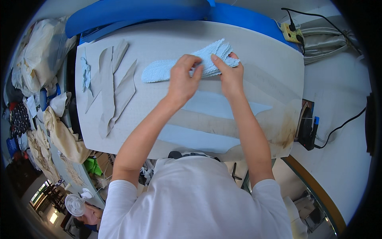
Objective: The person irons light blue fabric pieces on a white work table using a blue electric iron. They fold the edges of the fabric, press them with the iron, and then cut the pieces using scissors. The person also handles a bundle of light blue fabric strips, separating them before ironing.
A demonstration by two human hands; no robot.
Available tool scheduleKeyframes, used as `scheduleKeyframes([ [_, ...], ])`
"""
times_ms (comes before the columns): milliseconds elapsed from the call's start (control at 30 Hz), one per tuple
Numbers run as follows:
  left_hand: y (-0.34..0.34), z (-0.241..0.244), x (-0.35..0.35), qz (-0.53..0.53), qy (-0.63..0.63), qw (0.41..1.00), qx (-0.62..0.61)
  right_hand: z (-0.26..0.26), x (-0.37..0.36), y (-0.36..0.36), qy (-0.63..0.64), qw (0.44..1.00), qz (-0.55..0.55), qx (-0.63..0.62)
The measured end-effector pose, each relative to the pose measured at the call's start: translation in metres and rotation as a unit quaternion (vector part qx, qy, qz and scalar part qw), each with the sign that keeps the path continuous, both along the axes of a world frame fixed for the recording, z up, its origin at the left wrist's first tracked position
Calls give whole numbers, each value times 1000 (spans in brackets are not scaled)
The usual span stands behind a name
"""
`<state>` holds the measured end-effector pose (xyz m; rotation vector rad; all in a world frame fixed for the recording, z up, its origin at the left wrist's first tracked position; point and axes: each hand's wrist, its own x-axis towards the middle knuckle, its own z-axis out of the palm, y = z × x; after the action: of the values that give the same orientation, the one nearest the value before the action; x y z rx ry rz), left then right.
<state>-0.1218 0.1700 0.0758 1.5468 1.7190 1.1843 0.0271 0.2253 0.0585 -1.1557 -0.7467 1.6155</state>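
Observation:
A stack of light blue textured fabric pieces (209,55) with wavy edges lies angled near the far side of the covered work table (268,53). My right hand (232,74) grips its right end, thumb on top and fingers behind. Curled over the middle of the stack is my left hand (185,78); whether its fingertips pinch the fabric is unclear. One rounded end of the light blue fabric (156,71) extends left past my left hand. Closer to my body, two flat pale blue pieces (219,104) (198,138) lie under and between my forearms.
Grey cut strips (106,89) and a crumpled light blue scrap (86,73) lie at the table's left. A blue padded board (137,13) runs along the back. An iron-like black device (306,128) stands at the right edge, below a power strip (291,32). A person (91,213) is lower left.

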Motion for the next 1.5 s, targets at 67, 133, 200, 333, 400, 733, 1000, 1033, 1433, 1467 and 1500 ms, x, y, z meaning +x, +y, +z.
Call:
scheduleKeyframes([
  [67, 8, 2, 11, 33, -37, 999, -11, 8, -6, -7, -40, 999, 19, 23],
  [133, 8, 0, 12, 50, -60, 997, -13, 9, -7, -11, -14, 999, 31, 33],
  [200, 6, 0, 10, 61, -76, 995, -21, 9, -6, -16, -5, 998, 49, 50],
  [333, 2, -1, -2, 61, -95, 993, -31, 6, -6, -20, -2, 995, 79, 64],
  [400, 1, -1, -3, 74, -114, 990, -24, 6, -7, -20, 7, 994, 87, 60],
  [733, -3, -21, -9, 97, -252, 963, 10, 0, -8, -20, -53, 990, 87, 94],
  [1000, -9, 1, -7, 93, -121, 987, -46, 13, -19, -29, -206, 953, 108, 194],
  [1033, -10, 3, -8, 99, -108, 988, -45, 12, -20, -30, -207, 951, 113, 199],
  [1433, -20, -6, -13, 137, -101, 984, -52, 20, -30, -41, -281, 920, 139, 236],
  [1467, -20, -7, -14, 141, -109, 982, -55, 19, -30, -41, -280, 919, 143, 237],
  [1500, -20, -8, -13, 157, -148, 975, -47, 19, -31, -41, -272, 924, 139, 231],
])
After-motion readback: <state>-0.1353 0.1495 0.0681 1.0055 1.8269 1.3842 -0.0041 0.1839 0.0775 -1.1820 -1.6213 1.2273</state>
